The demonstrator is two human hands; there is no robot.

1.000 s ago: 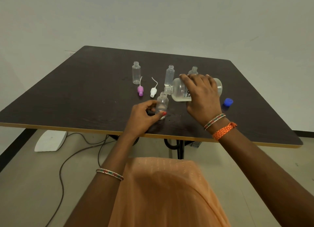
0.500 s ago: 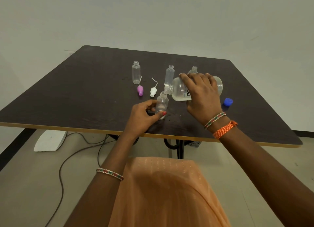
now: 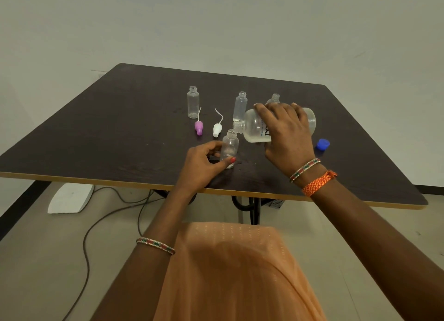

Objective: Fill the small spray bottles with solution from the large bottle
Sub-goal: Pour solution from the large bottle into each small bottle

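large bottle [image 3: 258, 127] tipped nearly flat, neck pointing left, mouth resting right over the open mouth of the small bottle [image 3: 230, 147] below: held that way so the solution runs straight from one neck into the other. right hand [image 3: 287, 138] wrapped over the top of the large bottle, fingers curled round its body, steadying the tilt. left hand [image 3: 204, 163] pinching the small bottle low down between thumb and fingers, keeping it upright on the table [image 3: 96, 140] so the narrow, light thing does not tip under the pour. a little liquid pooled along the lower side of the large bottle (level in the small one too faint to judge).

further back, standing upright and uncapped, apart from the pour: one tall bottle [image 3: 193, 105] at left, another tall bottle [image 3: 240, 106] just behind the large bottle's neck, a third bottle [image 3: 274, 98] mostly hidden behind the right hand. probably waiting their turn, mouths open for that reason.

pink spray top [image 3: 199, 127] and white spray top [image 3: 217, 129] lying on their sides between the bottles, tubes trailing back, kept near for refitting. blue cap [image 3: 323, 144] set down to the right, likely off the large bottle.

likely risk: spill at the two narrow necks if the tilt grows too quickly.
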